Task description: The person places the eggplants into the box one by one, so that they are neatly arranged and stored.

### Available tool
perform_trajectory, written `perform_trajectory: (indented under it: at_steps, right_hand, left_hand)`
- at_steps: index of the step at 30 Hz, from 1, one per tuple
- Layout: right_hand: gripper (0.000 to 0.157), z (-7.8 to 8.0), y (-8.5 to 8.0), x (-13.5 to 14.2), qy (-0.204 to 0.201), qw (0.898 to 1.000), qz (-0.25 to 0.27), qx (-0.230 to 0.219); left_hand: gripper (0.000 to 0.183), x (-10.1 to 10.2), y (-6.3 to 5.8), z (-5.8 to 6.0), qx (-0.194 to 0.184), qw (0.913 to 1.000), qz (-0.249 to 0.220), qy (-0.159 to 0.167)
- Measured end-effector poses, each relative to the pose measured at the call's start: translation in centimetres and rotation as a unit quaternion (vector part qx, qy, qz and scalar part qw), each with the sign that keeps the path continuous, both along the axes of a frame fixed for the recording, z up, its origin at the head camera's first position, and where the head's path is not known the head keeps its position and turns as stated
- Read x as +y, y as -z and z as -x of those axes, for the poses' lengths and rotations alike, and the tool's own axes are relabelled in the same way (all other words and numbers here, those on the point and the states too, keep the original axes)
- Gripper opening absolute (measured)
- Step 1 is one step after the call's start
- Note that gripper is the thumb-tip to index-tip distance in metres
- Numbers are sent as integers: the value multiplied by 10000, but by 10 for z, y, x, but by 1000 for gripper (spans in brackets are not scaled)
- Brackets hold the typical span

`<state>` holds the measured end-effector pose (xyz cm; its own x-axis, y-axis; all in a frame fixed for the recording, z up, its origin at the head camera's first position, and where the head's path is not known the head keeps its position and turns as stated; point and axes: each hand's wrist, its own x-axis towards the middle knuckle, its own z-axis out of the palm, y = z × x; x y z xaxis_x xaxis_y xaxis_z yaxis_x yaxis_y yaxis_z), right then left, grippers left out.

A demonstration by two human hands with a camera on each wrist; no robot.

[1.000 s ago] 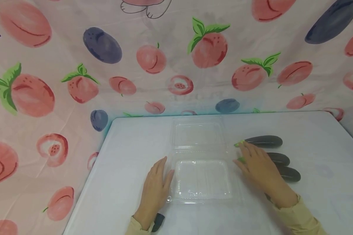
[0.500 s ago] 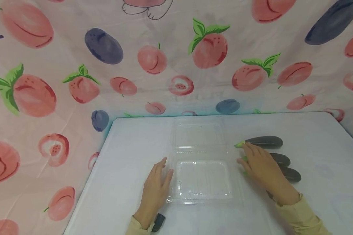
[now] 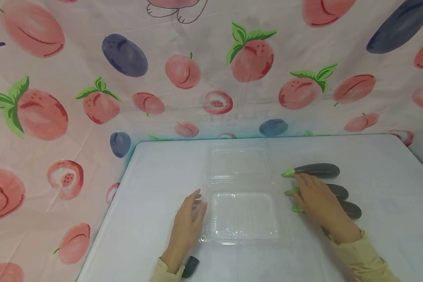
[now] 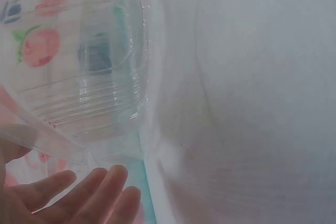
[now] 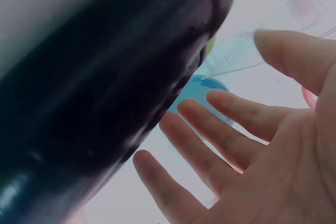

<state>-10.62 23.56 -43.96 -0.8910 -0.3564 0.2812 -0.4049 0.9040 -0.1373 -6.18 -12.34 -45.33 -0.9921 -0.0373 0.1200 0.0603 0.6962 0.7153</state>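
A clear plastic clamshell container (image 3: pixel 244 215) lies unfolded on the white table, its lid (image 3: pixel 237 160) toward the back. My left hand (image 3: pixel 186 229) is beside its left edge, fingers loosely extended and holding nothing; the left wrist view shows the fingertips (image 4: pixel 118 174) close to the container's wall. On the right lie three dark eggplants with green stems: a back one (image 3: pixel 319 169), a middle one (image 3: pixel 338 192) and a front one (image 3: pixel 352 210). My right hand (image 3: pixel 317 201) is over the middle and front ones, partly hiding them. In the right wrist view its relaxed fingers are right by an eggplant (image 5: pixel 105 82).
A black wrist device (image 3: pixel 190 267) shows at the left sleeve. Behind the table hangs a fruit-print cloth (image 3: pixel 204 47), which also runs along the left side. The white table (image 3: pixel 155 172) extends on both sides of the container.
My right hand has shifted slightly to the right, uncovering more of the green stems of the middle and front eggplants. My left hand and the container have stayed nearly in place.
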Motion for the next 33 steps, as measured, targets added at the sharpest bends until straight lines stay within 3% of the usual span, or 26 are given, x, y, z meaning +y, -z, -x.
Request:
perform_trajectory:
  at_steps: [10, 23, 33]
  right_hand:
    - [43, 4, 1, 4, 180, 9987, -189, -435]
    - [33, 6, -2, 7, 99, 9984, -386, -395]
    - [36, 8, -2, 8, 86, 9976, -522, -449]
  left_hand:
    - [46, -2, 2, 3, 47, 9990, -426, 161]
    - [41, -2, 7, 6, -150, 9970, -722, 227]
    - [41, -1, 4, 5, -344, 9955, -841, 271]
